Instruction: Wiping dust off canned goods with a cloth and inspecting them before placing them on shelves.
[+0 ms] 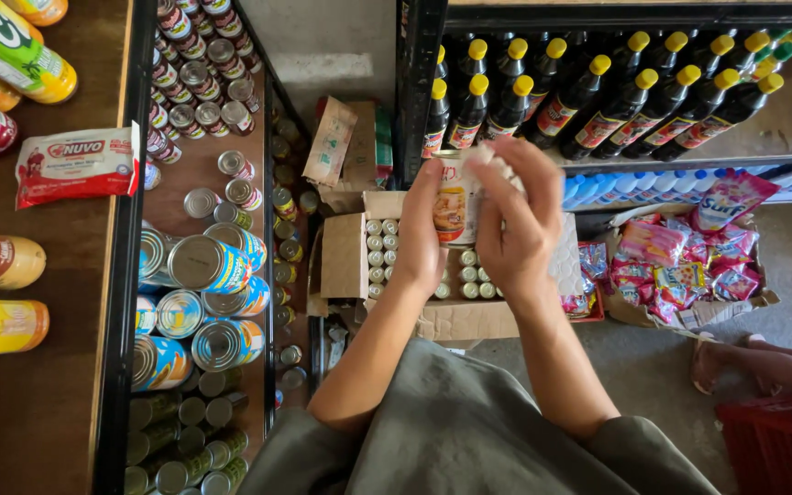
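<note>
Dark metal shelves of tins flank an open cardboard box of small cans on the floor. Above the box, the left hand and right hand both clasp a small can, with possibly a white cloth under the right fingers.

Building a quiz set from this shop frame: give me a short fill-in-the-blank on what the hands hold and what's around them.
1. Both hands, the left hand and the right hand, hold one small ____ between them.
2. Below the hands, an open cardboard box holds rows of small ____.
3. The dark bottles on the shelf beyond the hands have ____ caps.
4. The shelf on the person's left carries large tins lying on their ____.

Missing words: can; cans; yellow; sides
</note>
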